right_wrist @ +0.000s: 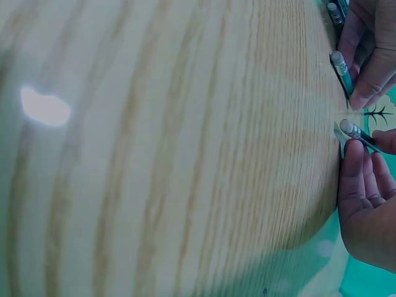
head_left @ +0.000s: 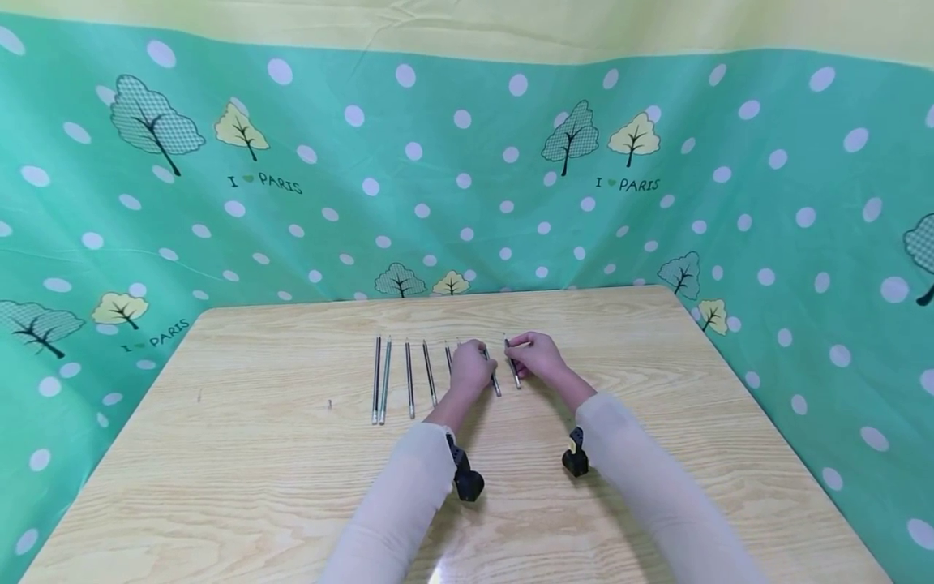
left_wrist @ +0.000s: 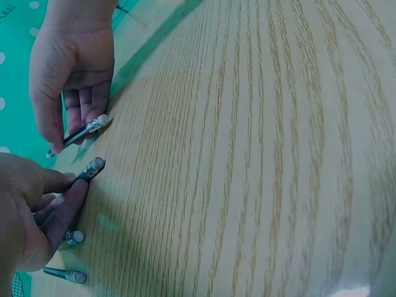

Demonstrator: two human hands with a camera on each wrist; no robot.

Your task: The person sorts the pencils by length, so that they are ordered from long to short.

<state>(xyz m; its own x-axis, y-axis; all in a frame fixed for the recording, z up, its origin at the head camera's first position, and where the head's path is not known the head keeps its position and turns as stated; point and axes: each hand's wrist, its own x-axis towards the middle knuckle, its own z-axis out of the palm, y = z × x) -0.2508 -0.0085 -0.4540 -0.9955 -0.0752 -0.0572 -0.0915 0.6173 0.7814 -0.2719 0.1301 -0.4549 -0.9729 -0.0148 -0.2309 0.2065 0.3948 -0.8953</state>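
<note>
Several dark pencils, erasers toward me, lie in a spread row on the wooden table (head_left: pixel 292 478). My left hand (head_left: pixel 473 367) reaches over the row and pinches a pencil (left_wrist: pixel 93 168) between thumb and finger. It hides parts of the pencils beneath it. Just to the right, my right hand (head_left: pixel 538 355) pinches the rightmost pencil (head_left: pixel 514 371) by its side; its eraser end (right_wrist: pixel 350 129) shows in the right wrist view. Farther left, two pencils lie close together, a dark one (head_left: pixel 376 377) and a bluish-green one (head_left: pixel 385 381). Single pencils (head_left: pixel 410 380) follow with gaps.
A small dark speck (head_left: pixel 330 403) is on the table left of the row. Green dotted cloth (head_left: pixel 438 178) with printed trees hangs behind the table and along its sides. Black wrist devices (head_left: pixel 467 478) sit under both sleeves.
</note>
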